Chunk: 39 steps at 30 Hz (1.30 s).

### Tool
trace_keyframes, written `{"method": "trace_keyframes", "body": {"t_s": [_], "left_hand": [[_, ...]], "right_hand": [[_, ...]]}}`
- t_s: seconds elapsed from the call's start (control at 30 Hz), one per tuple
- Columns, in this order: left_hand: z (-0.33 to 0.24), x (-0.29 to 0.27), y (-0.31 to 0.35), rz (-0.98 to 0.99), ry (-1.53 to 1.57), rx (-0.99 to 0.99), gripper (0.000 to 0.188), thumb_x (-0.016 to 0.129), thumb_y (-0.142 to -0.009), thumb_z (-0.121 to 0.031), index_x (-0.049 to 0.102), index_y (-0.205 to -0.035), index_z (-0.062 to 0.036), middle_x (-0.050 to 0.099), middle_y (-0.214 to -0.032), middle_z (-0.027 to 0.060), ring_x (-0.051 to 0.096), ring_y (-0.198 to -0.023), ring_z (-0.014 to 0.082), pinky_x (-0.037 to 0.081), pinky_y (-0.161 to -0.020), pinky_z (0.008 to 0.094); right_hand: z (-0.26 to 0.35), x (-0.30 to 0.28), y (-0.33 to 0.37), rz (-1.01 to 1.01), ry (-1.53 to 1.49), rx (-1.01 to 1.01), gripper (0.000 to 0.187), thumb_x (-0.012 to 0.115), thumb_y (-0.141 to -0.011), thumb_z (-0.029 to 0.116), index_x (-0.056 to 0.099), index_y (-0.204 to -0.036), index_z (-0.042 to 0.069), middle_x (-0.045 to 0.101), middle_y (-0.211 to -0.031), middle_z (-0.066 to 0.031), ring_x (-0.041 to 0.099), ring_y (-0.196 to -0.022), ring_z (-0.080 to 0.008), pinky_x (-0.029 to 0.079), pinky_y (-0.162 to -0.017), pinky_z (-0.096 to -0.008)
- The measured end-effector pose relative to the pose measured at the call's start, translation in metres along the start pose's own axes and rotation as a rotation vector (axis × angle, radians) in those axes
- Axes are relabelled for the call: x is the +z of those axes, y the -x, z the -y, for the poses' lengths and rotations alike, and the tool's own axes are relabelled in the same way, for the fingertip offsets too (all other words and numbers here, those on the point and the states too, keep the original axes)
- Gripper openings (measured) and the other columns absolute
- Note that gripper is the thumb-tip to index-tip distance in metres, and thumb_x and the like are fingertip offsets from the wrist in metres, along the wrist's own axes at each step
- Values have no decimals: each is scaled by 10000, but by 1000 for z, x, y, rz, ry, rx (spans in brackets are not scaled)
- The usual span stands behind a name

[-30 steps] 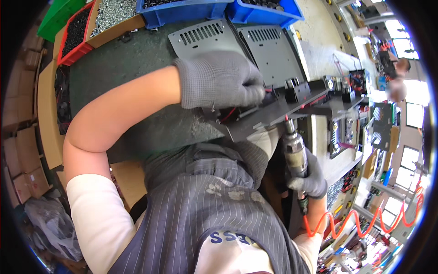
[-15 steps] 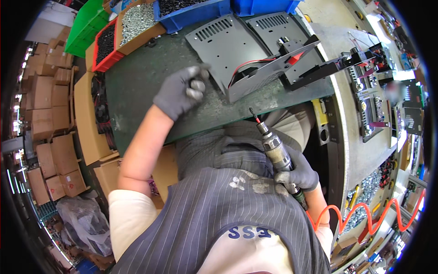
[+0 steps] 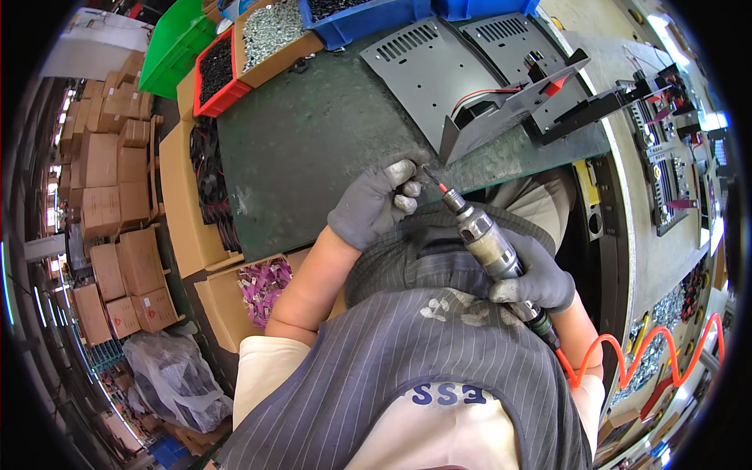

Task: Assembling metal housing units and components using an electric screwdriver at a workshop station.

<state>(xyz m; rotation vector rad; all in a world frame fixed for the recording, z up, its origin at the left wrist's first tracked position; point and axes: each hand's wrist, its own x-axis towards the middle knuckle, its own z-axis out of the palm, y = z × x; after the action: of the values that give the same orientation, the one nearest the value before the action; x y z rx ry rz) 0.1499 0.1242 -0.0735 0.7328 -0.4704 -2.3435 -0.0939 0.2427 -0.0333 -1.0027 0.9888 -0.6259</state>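
My right hand (image 3: 540, 274), in a grey glove, is wrapped round a pneumatic screwdriver (image 3: 487, 244) held in front of my body, its bit pointing up and to the left. At the bit's tip is my gloved left hand (image 3: 376, 204). Its fingers are bent together, and whatever they may pinch is too small to make out. Beyond the hands, a grey sheet-metal panel (image 3: 435, 78) with slots lies on the dark green work surface (image 3: 313, 117). A raised metal plate (image 3: 489, 125) with a red wire stands along its right side.
Along the far edge are a red bin (image 3: 235, 92) of black screws, a cardboard box (image 3: 286, 66) of silver screws and blue bins (image 3: 368, 27). Fans (image 3: 207, 176) and purple parts (image 3: 262, 290) sit in boxes at left. A coiled orange hose (image 3: 627, 360) trails right.
My left hand has come from beside the metal panel down to the screwdriver's bit. The right hand keeps its hold on the screwdriver. The whole view has shifted, with the scene moving rightward.
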Motion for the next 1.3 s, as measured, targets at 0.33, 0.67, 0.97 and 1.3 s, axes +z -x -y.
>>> {"method": "trace_keyframes", "body": {"t_s": [0.33, 0.67, 0.97, 1.3], "left_hand": [[4, 17, 0, 16, -277, 65, 366, 523, -925, -260, 540, -1085, 69, 504, -754, 13, 380, -567, 33, 313, -461, 153], [-6, 31, -6, -26, -784, 128, 307, 566, -886, -282, 651, -963, 3, 554, -713, 3, 401, -535, 13, 308, -458, 155], [-17, 42, -3, -89, -1265, 71, 351, 660, -761, -278, 650, -999, -20, 586, -758, 4, 491, -631, 95, 415, -594, 243], [24, 39, -45, -410, -1823, 646, 338, 758, -683, -325, 671, -925, -105, 636, -809, 104, 621, -780, 293, 486, -678, 382]], "right_hand": [[1, 1, 9, -15, -97, 57, 598, 809, -625, 307, 552, -1071, 2, 572, -828, -21, 516, -722, -98, 440, -671, -253], [-3, -13, 16, 67, -71, -20, 665, 812, -637, 317, 530, -1142, -11, 576, -919, -46, 532, -803, -120, 443, -736, -272], [-10, -23, 40, 81, -102, -77, 655, 795, -624, 252, 525, -1156, -18, 566, -1009, -77, 541, -909, -148, 426, -817, -294], [-55, -30, 32, -189, -183, -71, 640, 793, -646, 295, 518, -1127, -26, 572, -902, -35, 506, -831, -120, 422, -779, -279]]}}
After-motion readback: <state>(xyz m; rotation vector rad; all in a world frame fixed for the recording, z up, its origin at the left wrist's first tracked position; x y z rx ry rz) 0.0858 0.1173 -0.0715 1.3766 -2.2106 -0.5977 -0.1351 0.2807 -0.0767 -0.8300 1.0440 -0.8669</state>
